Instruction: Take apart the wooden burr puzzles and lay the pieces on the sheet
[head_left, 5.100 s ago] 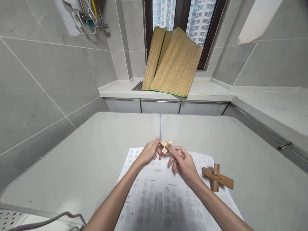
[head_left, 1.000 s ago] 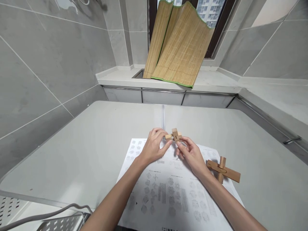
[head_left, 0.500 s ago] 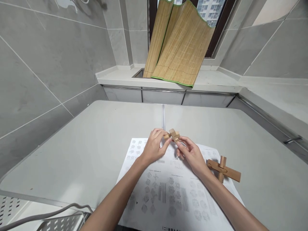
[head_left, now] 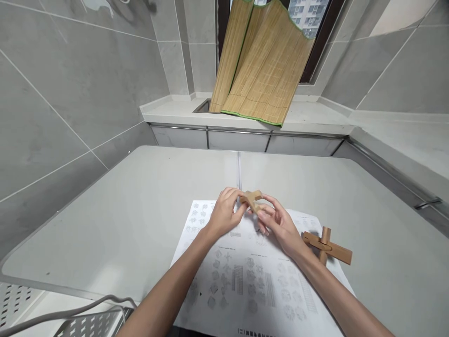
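Note:
Between my two hands, above the far edge of the printed sheet (head_left: 259, 290), is a small cluster of notched wooden puzzle pieces (head_left: 251, 197). My left hand (head_left: 228, 209) pinches its left end between thumb and fingers. On the near right side, the thumb and fingers of my right hand (head_left: 277, 220) close on the same pieces. Fingertips cover parts of it, so how the pieces join cannot be made out. Beyond my right wrist, a second wooden puzzle (head_left: 336, 252), a flat bar crossed by a round peg, lies on the sheet's right edge.
Underneath is a pale table (head_left: 122, 210) with a seam down its middle. A grey cable (head_left: 70, 311) and a perforated metal piece (head_left: 93, 324) are at the lower left. A folded bamboo mat (head_left: 259, 75) leans at the window behind the table, over a white ledge (head_left: 171, 112).
The puzzle pieces in my hands have turned; the bar that stood tilted upward now lies flatter. My right fingers have shifted slightly on them, while my left hand stays nearly in place.

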`<state>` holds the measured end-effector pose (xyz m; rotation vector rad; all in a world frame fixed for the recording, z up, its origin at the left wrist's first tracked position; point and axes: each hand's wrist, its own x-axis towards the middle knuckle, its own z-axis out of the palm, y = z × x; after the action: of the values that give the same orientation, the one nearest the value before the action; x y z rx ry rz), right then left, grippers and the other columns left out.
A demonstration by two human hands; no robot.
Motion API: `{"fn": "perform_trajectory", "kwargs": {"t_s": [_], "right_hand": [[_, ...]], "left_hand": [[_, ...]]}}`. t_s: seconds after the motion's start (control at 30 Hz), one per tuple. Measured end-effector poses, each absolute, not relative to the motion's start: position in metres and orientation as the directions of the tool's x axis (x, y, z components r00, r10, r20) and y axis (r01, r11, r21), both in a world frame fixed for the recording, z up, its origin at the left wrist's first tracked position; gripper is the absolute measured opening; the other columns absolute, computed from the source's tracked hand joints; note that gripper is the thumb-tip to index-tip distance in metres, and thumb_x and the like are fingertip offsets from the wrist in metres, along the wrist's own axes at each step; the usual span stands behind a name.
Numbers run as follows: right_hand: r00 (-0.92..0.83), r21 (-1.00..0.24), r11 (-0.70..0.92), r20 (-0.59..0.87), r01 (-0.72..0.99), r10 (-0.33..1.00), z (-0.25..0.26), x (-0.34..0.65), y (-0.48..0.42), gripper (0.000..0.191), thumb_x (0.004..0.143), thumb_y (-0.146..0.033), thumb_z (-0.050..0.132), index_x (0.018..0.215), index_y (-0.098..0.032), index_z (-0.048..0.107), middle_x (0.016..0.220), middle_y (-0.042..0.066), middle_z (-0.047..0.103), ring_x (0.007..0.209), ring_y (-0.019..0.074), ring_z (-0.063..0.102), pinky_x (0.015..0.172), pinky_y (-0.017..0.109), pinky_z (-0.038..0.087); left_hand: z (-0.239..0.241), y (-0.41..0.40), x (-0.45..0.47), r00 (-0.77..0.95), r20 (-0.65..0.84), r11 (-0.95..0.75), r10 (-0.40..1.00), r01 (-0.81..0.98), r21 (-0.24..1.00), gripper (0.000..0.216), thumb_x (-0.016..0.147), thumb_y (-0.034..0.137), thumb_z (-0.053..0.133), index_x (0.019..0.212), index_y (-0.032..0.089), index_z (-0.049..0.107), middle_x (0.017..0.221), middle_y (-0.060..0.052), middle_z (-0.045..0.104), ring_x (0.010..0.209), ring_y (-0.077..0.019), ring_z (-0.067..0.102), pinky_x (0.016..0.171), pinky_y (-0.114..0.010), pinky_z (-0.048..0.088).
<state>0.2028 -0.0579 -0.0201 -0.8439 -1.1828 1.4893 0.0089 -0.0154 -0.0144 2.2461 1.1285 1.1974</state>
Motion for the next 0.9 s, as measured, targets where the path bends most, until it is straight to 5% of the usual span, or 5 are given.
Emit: {"fn": "perform_trajectory", "kwargs": {"t_s": [0.2,0.4,0.53,0.73,0.9], "right_hand": [[-0.153,-0.985,0.083,0.107,-0.151,0.982,-0.019,0.197,-0.061,0.063,0.092,-0.053,0.076,0.142,-0.028,0.047,0.096,0.002,0.075,0.057,0.0138,0.054,0.056,0.03,0.046],[0.117,-0.996,0.079,0.082,0.028,0.99,-0.018,0.204,-0.054,0.048,0.09,-0.059,0.073,0.118,-0.021,0.068,0.088,0.005,0.075,0.06,0.0155,0.056,0.058,0.03,0.047],[0.223,-0.992,-0.006,0.022,0.127,0.974,-0.024,0.207,-0.05,0.047,0.088,-0.061,0.071,0.111,-0.021,0.068,0.086,0.005,0.075,0.062,0.0171,0.06,0.059,0.03,0.047],[0.27,-0.882,-0.011,0.133,0.472,0.954,-0.026,0.208,-0.053,0.03,0.088,-0.054,0.069,0.092,-0.025,0.065,0.072,-0.001,0.069,0.061,0.0183,0.059,0.066,0.031,0.047],[0.206,-0.809,0.024,0.178,0.587,0.962,-0.028,0.208,-0.054,0.029,0.089,-0.055,0.067,0.088,-0.026,0.063,0.074,-0.001,0.071,0.063,0.0199,0.061,0.064,0.03,0.044]], "left_hand": [[-0.017,-0.013,0.008,0.26,0.57,-0.592,0.78,0.604,0.534,0.007,0.096,0.022,0.065,0.091,0.023,0.06,0.097,-0.004,0.072,0.098,-0.0245,0.063,0.088,-0.04,0.051],[-0.017,-0.018,0.008,0.323,0.614,-0.619,0.72,0.699,0.358,0.028,0.087,0.023,0.068,0.07,0.024,0.046,0.098,-0.007,0.071,0.098,-0.0254,0.061,0.083,-0.041,0.049],[-0.02,-0.017,0.007,0.413,0.587,-0.643,0.696,0.723,0.254,0.028,0.082,0.021,0.068,0.066,0.023,0.046,0.102,-0.009,0.07,0.103,-0.0276,0.061,0.085,-0.044,0.049],[-0.021,-0.018,0.006,0.453,0.563,-0.656,0.691,0.72,0.226,0.028,0.081,0.023,0.068,0.065,0.023,0.044,0.104,-0.01,0.068,0.109,-0.0289,0.061,0.091,-0.045,0.05],[-0.018,-0.02,0.008,0.451,0.526,-0.642,0.721,0.721,0.262,0.026,0.078,0.028,0.071,0.071,0.024,0.046,0.104,-0.01,0.067,0.112,-0.0315,0.061,0.094,-0.048,0.05]]}}
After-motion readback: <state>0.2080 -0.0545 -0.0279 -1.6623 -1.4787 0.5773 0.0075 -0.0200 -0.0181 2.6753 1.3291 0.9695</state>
